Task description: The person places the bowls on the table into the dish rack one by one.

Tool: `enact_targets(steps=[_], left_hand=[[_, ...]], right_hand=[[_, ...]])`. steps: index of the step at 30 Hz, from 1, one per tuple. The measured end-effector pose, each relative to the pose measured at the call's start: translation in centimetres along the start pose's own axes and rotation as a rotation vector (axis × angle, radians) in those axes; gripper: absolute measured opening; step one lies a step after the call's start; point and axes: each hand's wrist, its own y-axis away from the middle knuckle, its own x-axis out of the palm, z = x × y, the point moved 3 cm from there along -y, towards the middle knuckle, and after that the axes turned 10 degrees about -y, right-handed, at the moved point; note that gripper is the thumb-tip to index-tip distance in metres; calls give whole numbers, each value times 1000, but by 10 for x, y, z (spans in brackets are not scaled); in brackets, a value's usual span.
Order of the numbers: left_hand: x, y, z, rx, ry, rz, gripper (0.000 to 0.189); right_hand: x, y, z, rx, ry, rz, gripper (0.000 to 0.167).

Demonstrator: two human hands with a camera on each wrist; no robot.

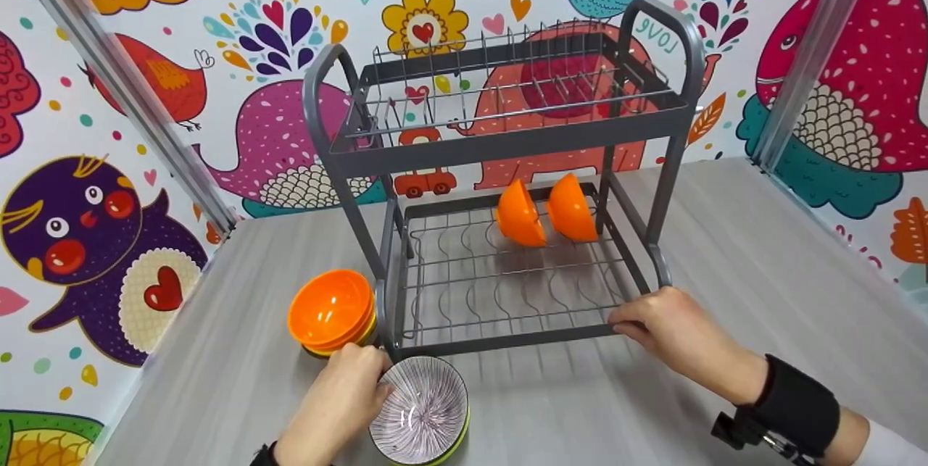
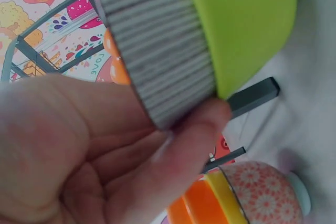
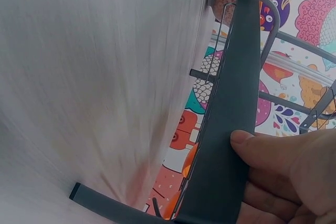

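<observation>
A bowl with dark radiating stripes (image 1: 420, 408) sits nested in a lime-green bowl (image 2: 252, 19) in front of the rack. My left hand (image 1: 341, 397) pinches the striped bowl's left side at the rim; in the left wrist view a fingertip reaches down its ribbed outside to the green bowl's edge. My right hand (image 1: 678, 332) holds the front right corner of the grey two-tier dish rack (image 1: 507, 339), thumb on the bar's face in the right wrist view. Two orange bowls, one (image 1: 518, 214) beside the other (image 1: 573, 209), stand on edge in the lower tier.
Left of the rack is a stack topped by an orange bowl (image 1: 330, 306), with a yellow bowl and a red flower-patterned bowl (image 2: 262, 192) under it. The upper wire tier (image 1: 500, 96) holds no dishes. Cartoon-printed walls (image 1: 167, 292) enclose the grey wood-grain tabletop (image 1: 754, 234).
</observation>
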Motion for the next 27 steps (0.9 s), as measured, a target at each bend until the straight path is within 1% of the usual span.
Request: enact_targets(steps=[5, 12, 20, 27], left_hand=[[-2, 0, 0, 3, 14, -15, 26], [-6, 0, 0, -1, 76, -20, 23], [-10, -1, -1, 51, 56, -111, 29], [-23, -4, -4, 69, 111, -126, 25]], right_hand=[[-2, -1, 1, -1, -16, 1, 16], [-3, -2, 2, 5, -37, 12, 16], [-1, -1, 1, 18, -35, 17, 17], [-1, 0, 1, 20, -26, 11, 16]])
